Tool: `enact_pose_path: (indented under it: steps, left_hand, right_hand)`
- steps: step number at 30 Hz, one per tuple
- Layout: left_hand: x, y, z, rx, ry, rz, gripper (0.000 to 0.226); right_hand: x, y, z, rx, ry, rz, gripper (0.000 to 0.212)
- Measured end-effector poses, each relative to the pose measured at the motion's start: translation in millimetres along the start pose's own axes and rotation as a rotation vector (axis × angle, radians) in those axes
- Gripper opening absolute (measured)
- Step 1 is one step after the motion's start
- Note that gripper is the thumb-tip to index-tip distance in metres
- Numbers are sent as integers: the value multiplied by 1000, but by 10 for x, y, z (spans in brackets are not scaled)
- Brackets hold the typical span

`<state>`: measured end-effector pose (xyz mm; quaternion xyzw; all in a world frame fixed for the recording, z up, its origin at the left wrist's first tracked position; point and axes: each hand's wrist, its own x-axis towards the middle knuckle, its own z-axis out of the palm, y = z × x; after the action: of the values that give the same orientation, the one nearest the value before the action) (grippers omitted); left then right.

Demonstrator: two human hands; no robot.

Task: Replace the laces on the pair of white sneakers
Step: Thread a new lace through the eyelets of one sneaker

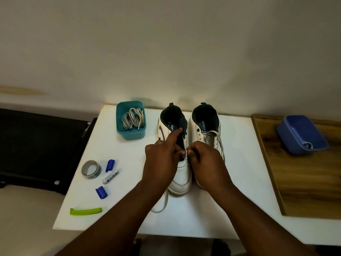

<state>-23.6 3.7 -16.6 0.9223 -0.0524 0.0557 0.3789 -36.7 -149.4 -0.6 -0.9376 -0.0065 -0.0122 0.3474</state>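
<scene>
Between the two hands, at the lower eyelets of the left sneaker [180, 163], a white lace [186, 156] is pinched — the right hand [204, 159] holds it with fingers pressed together at 3 o'clock of the eyelets, the left hand [162, 157] steadies the shoe at 9 o'clock, forefinger stretched toward the tongue. Both hands are equally near. Both sneakers run 6 to 12 o'clock, toes toward the person, the right sneaker [206, 126] still partly laced. Spare laces [132, 119] lie in a teal box [129, 134] at 11 o'clock on the table [239, 191].
</scene>
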Motion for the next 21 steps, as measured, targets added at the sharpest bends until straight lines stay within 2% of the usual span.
enact_pose_path:
  steps: [5,8,9,10,12,13,14,15,16,18,20,21]
  left_hand:
    - [-3,7,-43,-13,-59,22,73]
    - [-2,18,-102,123,-111,92,57]
    - [-6,25,-136,181,-110,132,51]
    - [-7,37,-180,206,-105,159,48]
    - [-20,78,-258,167,-119,165,47]
    - [-32,95,-281,143,-132,158,48]
    - [-40,101,-290,130,-145,152,51]
    - [-47,97,-294,127,-163,144,53]
    - [-47,85,-286,113,-179,132,56]
    - [-42,65,-270,78,-196,99,57]
    - [-4,38,-250,126,-166,109,57]
    - [8,33,-248,160,-148,117,58]
  right_hand:
    - [-29,-43,3,-213,-3,-79,11]
    - [6,-82,-112,-329,154,-61,14]
    - [53,-66,-212,-259,266,-1,16]
    - [121,-39,-348,-75,418,104,17]
    - [266,77,-643,453,756,313,7]
    - [292,127,-761,624,890,392,5]
    - [292,165,-825,641,968,418,15]
    - [274,175,-826,537,984,376,25]
    - [255,175,-771,342,916,284,34]
    - [171,120,-531,-95,551,24,37]
    - [101,53,-276,-348,178,-125,28]
    - [65,25,-182,-396,70,-127,24]
